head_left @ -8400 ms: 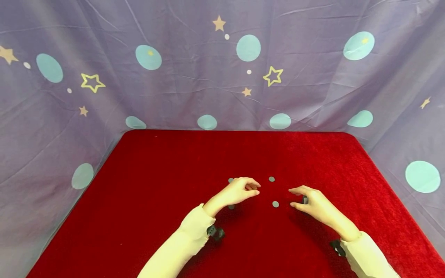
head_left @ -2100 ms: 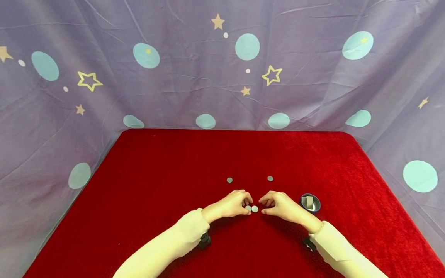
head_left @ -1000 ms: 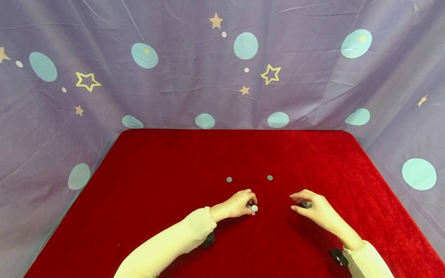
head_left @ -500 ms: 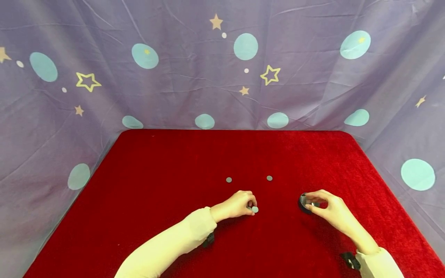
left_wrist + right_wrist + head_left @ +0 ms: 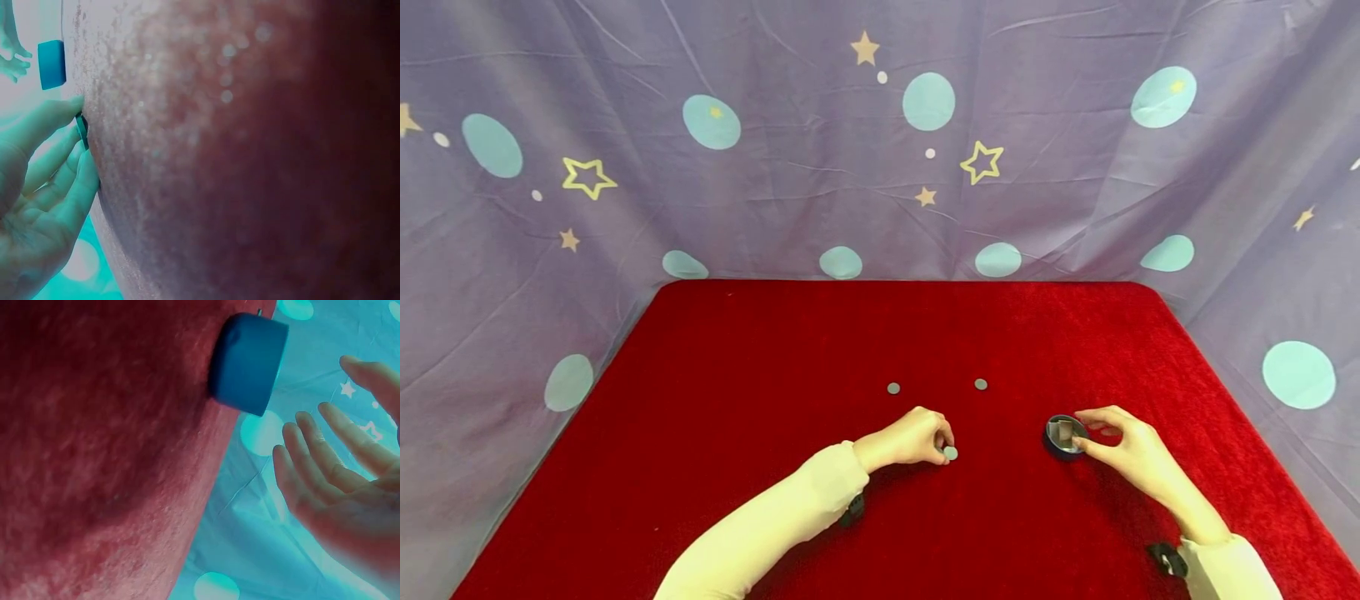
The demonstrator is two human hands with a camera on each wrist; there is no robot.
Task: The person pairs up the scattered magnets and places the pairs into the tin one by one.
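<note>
Left hand [image 5: 916, 437] pinches disc [image 5: 951, 453]; right hand [image 5: 1126, 443] near bowl [image 5: 249, 365]

From where I stand, the left hand [image 5: 916, 437] covers part of the pale disc [image 5: 951, 453] at its fingertips, and whether another lies beneath cannot be told. The thumb of the right hand [image 5: 1131, 450] overlaps the rim of the dark bowl [image 5: 1063, 457], whose pale contents [image 5: 1064, 433] are too small to identify. Both sleeves [image 5: 775, 517] and the red cloth [image 5: 775, 350] are cut off below; in the left wrist view, the cloth's foreground is blurred.
</note>
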